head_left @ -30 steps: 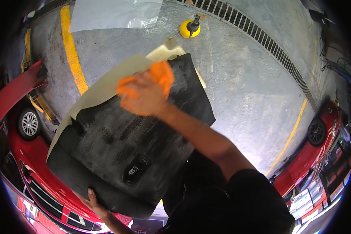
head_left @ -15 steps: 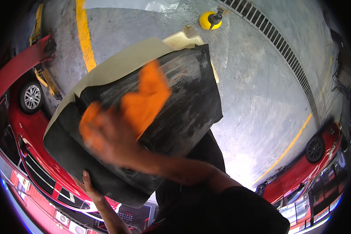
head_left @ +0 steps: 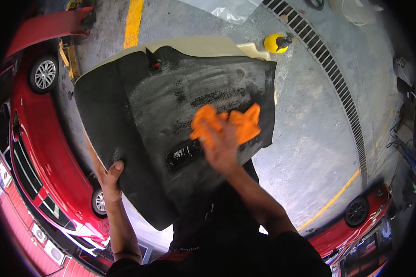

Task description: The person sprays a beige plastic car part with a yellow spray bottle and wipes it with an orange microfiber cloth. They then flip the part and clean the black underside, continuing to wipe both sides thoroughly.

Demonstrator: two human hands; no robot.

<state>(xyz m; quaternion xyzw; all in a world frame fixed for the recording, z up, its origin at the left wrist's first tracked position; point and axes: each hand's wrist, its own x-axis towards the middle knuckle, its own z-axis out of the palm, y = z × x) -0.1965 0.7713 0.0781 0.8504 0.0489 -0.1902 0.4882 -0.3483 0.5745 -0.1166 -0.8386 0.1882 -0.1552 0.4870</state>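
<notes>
**Black panel (head_left: 141, 108) in front of torso: L hand on edge, R hand w/ orange cloth**

Far L: red car (head_left: 55, 138) w/ silver-spoked wheels, its lines bent by the lens. Yellow floor stripe (head_left: 133, 23) runs up to the panel's far edge.

L hand (head_left: 110, 177) grips panel's L edge: thumb on the black face, other fingers mostly hidden underneath.

Panel itself is mid-view, above the floor, near end close to the person's dark clothing. L strip mostly plain dark; the rest has greyish streaks & patches. Beige layer (head_left: 194, 45) shows along the far edge. Glossy black oval recess (head_left: 182, 154) sits low on the face.

Just R of recess: R hand (head_left: 224, 147) grips orange cloth (head_left: 248, 123) over the face; cloth bulges out both sides of the hand. Fingers blurred, exact grip unclear.

Beyond panel's far R corner: yellow bottle (head_left: 273, 43) w/ black top, on grey floor. Farther R: long drain grate (head_left: 330, 69). Lower R: 2nd red car (head_left: 326, 240), dark wheel.
</notes>
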